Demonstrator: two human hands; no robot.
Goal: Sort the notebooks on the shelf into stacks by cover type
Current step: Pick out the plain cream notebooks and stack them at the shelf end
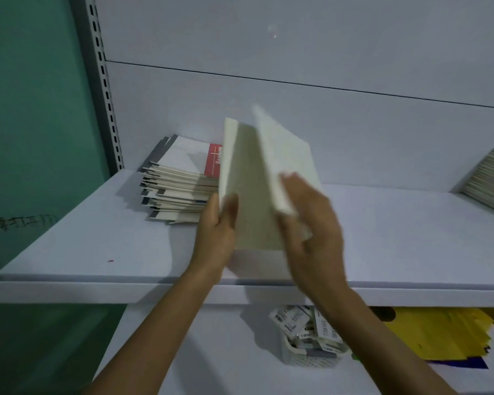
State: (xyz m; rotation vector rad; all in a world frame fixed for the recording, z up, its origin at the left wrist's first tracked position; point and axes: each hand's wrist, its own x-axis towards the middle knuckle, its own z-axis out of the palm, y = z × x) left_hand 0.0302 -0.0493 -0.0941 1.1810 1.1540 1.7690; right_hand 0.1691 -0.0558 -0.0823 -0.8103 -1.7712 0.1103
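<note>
Above the white shelf (103, 246) I hold a batch of pale notebooks, split in two like an open V. My left hand (218, 229) grips the left bundle (247, 189) with the thumb on its inner face. My right hand (311, 220), blurred by motion, holds the right bundle (288, 158) from outside. Behind the left bundle, at the back left of the shelf, lies an untidy stack of notebooks (177, 183) with grey spines and a white and red cover on top. Another stack of tan notebooks (489, 181) leans at the far right.
A slotted metal upright (104, 81) and a green wall (32, 124) bound the shelf on the left. On the lower shelf stand a small white basket of packets (308, 340) and a pile of yellow sheets (442, 337).
</note>
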